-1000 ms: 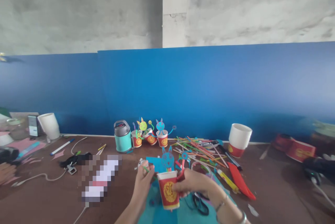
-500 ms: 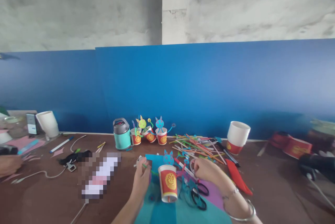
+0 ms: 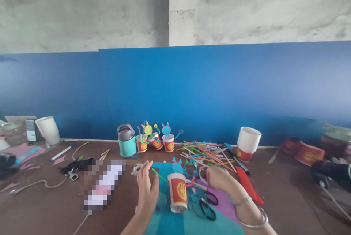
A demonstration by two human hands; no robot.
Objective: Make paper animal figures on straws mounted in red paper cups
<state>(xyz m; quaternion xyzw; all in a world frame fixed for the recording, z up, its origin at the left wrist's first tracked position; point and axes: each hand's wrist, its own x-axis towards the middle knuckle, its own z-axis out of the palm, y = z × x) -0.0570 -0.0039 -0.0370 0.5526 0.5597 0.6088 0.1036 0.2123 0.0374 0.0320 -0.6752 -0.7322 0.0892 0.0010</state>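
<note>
One red paper cup [image 3: 176, 194] lies tipped on blue sheets [image 3: 164, 224] between the two hands, its base turned toward the person. A blue cat face [image 3: 178, 166] shows just beyond its rim; a green straw [image 3: 159, 174] sticks out on the left and a pink straw [image 3: 192, 181] on the right.

The left hand [image 3: 147, 189] is raised just left of the cup, palm turned inward, its grip loose with thumb and fingers spread and nothing visible between them. The tip of the green straw shows close to the thumb, and a roll of tape [image 3: 136, 169] is just beside the fingers.

The right hand [image 3: 221, 178] is curled, knuckles up, next to a pale pink ring [image 3: 202, 173]; whether its grip has hold of the ring cannot be told, as the fingertips are hidden.

Black-handled scissors [image 3: 211, 213] lie right of the cup, near a purple sheet [image 3: 226, 205]. Farther back on the counter [image 3: 109, 220] are a heap of straws [image 3: 208, 156], three decorated cups [image 3: 168, 144] and a turquoise flask [image 3: 127, 145].
</note>
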